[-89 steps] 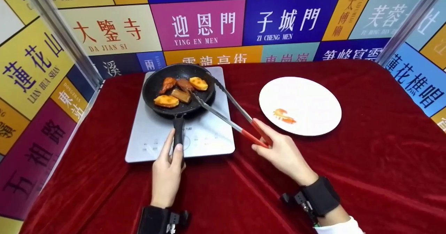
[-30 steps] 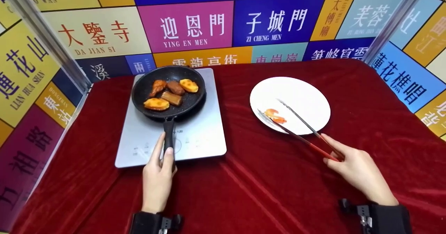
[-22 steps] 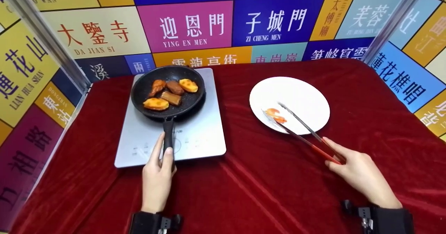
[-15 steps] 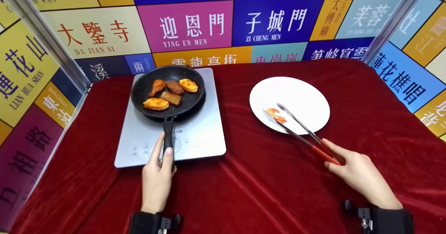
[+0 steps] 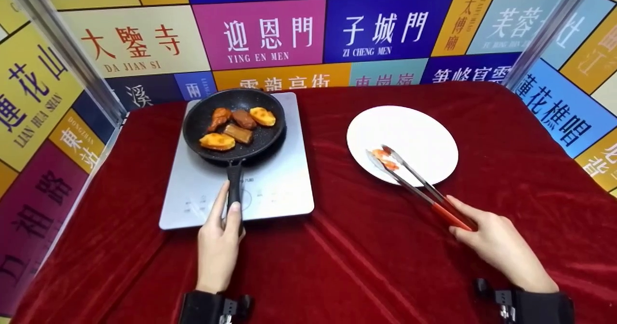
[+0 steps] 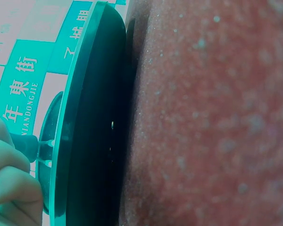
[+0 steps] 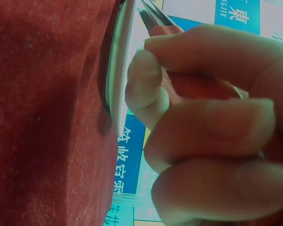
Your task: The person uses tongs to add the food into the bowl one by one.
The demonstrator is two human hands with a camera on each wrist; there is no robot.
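Note:
My left hand (image 5: 219,247) grips the black handle of a frying pan (image 5: 260,143) that stands on a silver induction cooker (image 5: 284,194). Several pieces of food lie in the pan: two yellow ones, among them the front yellow piece (image 5: 217,141), and some brown ones, such as the brown chunk (image 5: 238,133). My right hand (image 5: 501,247) holds metal tongs (image 5: 419,175) by their red grips. The tips of the tongs stand on either side of an orange and white shrimp (image 5: 385,159) on a white plate (image 5: 429,136). In the right wrist view, curled fingers (image 7: 212,127) wrap the red grip.
A dark red cloth (image 5: 332,266) covers the table, with folds toward the front. Behind it rises a wall of colourful panels (image 5: 260,34) with lettering. Metal posts (image 5: 79,56) stand at the back corners.
The tongs have moved from the pan to the plate on the right, and their arms have drawn closer together around the shrimp. My left hand still grips the pan handle.

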